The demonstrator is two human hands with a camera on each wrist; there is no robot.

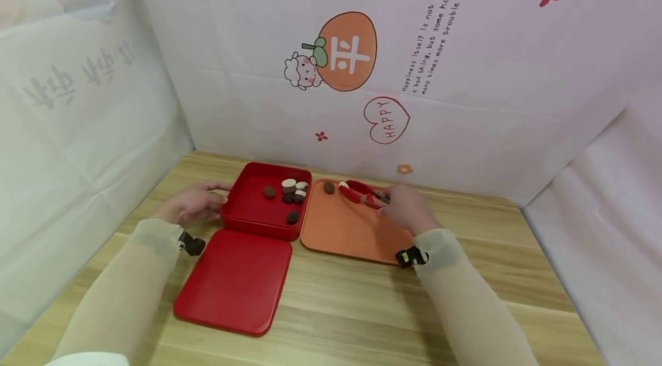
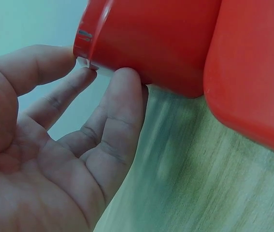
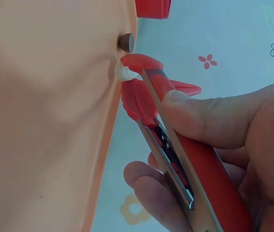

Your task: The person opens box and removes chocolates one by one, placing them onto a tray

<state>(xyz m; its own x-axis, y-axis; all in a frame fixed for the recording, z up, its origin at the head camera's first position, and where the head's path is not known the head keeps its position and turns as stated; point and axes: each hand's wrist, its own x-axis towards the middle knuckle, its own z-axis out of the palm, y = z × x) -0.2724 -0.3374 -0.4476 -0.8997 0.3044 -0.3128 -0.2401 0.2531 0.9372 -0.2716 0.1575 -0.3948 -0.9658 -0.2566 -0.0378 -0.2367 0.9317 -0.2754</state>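
A red box (image 1: 250, 214) holds several brown and white round pieces (image 1: 292, 190). My left hand (image 1: 193, 203) lies open beside its left wall, fingertips (image 2: 127, 79) touching the box (image 2: 151, 38). My right hand (image 1: 405, 208) grips red tongs (image 1: 362, 193) over the orange tray (image 1: 346, 234). The tong tips (image 3: 134, 79) pinch a small white piece (image 3: 122, 73). A brown piece (image 1: 328, 187) lies on the tray just beyond the tips, also seen as the brown piece (image 3: 125, 42) in the right wrist view.
The red lid (image 1: 233, 280) lies flat in front of the box on the wooden table (image 1: 362, 314). White printed sheets wall the table at the back and both sides.
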